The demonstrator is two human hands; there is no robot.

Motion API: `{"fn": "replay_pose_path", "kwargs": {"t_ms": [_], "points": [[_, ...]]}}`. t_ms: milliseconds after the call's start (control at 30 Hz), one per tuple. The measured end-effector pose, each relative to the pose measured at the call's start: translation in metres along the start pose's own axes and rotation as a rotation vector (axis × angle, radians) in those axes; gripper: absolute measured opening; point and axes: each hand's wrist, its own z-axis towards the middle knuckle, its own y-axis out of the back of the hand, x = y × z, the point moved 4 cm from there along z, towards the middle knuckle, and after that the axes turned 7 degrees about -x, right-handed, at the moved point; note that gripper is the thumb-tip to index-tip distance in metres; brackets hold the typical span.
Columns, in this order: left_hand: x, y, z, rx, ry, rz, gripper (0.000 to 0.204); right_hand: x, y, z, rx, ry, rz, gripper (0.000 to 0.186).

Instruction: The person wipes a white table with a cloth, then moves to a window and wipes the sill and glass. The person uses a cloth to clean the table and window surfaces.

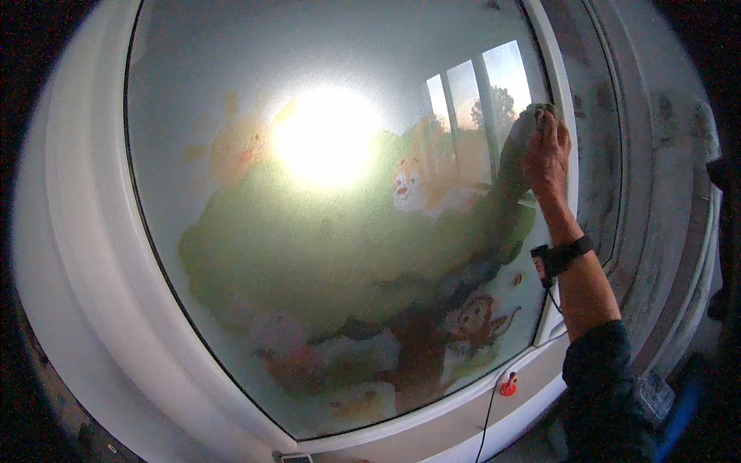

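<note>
Right hand (548,158): fingers (550,130) pinching a dark pad (545,107), its long axis and heading unclear. Glass pane (231,69) upright, left of fingers.

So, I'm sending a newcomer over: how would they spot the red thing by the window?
Find the big window, then its lower right corner. Just below, left of the dark sleeve, is the small red thing. Its bright red sets it apart from the thin black cable beside it.

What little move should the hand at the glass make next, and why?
Probably a short slide down the pane: the right hand holds a small dark thing, too unclear to name, near the pane's right edge, and the white frame there seems to leave little room farther right.
</note>
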Motion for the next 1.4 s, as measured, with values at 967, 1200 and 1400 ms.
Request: {"fn": "replay_pose_path", "kwargs": {"t_ms": [967, 1200, 1400], "points": [[-0.033, 0.017, 0.013, 0.085, 0.059, 0.027, 0.024, 0.431, 0.100, -0.175, 0.236, 0.531, 0.999, 0.039], [-0.040, 0.019, 0.014, 0.070, 0.017, 0.010, 0.020, 0.285, 0.024, -0.055, 0.072, 0.514, 0.807, 0.025], [-0.024, 0.015, 0.006, 0.114, 0.107, 0.060, 0.019, 0.123, -0.011, 0.087, 0.047, 0.581, 0.334, 0.035]]}}
